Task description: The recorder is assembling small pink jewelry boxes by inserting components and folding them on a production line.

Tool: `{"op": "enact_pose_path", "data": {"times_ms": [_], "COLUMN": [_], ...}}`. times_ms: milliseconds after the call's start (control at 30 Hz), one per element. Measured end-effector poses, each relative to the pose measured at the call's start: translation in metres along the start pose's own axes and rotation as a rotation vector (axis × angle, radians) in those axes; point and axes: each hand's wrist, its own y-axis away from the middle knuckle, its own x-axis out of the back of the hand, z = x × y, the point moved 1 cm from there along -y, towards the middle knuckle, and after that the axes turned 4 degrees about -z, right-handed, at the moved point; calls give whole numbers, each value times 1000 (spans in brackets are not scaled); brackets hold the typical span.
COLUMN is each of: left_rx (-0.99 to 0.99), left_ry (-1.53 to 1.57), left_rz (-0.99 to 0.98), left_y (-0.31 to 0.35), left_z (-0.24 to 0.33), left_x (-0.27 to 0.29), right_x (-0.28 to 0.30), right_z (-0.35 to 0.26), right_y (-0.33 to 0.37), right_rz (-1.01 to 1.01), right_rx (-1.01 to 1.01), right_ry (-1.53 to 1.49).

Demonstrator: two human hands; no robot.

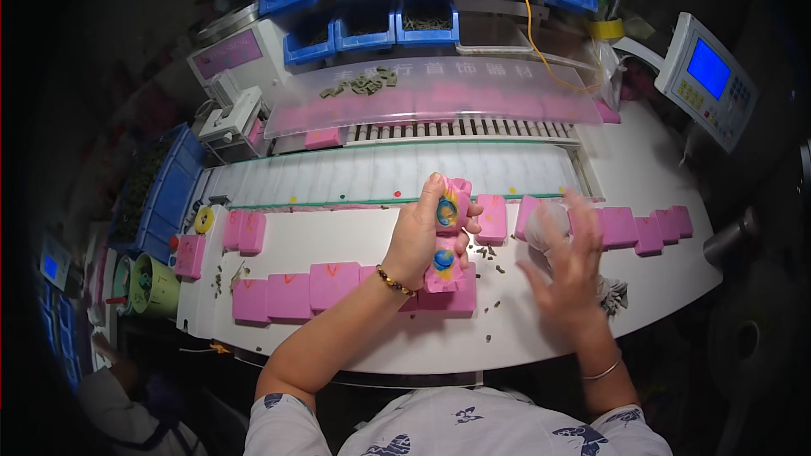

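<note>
My left hand point(417, 241) is closed around a pink rubber mould point(456, 194), holding it up above the white table. The mould is spread in two parts, one above the other. Each inner face has a blue hollow with yellow staining around it. My right hand point(574, 283) is blurred by motion, with its thumb and fingers apart. Just beyond its thumb and fingers is a rounded whitish cloth bundle point(547, 226); whether they touch, I cannot tell. Near the right wrist lies a crumpled grey cloth point(613, 295), partly hidden by the hand.
Pink blocks point(329, 285) line the near left, and more pink blocks point(618, 226) run along the right. Behind them stretches a long glass-topped tray point(380, 173). Blue bins point(427, 29) stand at the back, a screen panel point(708, 80) at right. Dark bits point(498, 268) litter the table point(524, 329).
</note>
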Motion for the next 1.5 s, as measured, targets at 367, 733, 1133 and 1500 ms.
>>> {"op": "enact_pose_path", "data": {"times_ms": [367,733,1133,1500], "left_rx": [-61,-146,-290,-935], "left_ry": [-272,-382,-334,-529], "left_rz": [-57,95,-29,14], "left_y": [-4,4,14,40], "left_z": [-12,-21,7,8], "left_x": [1,-6,-7,-16], "right_x": [17,13,20,37], "right_z": [37,-23,-38,-58], "right_y": [0,-24,-33,-22], "right_rz": [-227,-59,41,-173], "right_rx": [-160,398,375,308], "right_ry": [-303,159,14,-234]}}
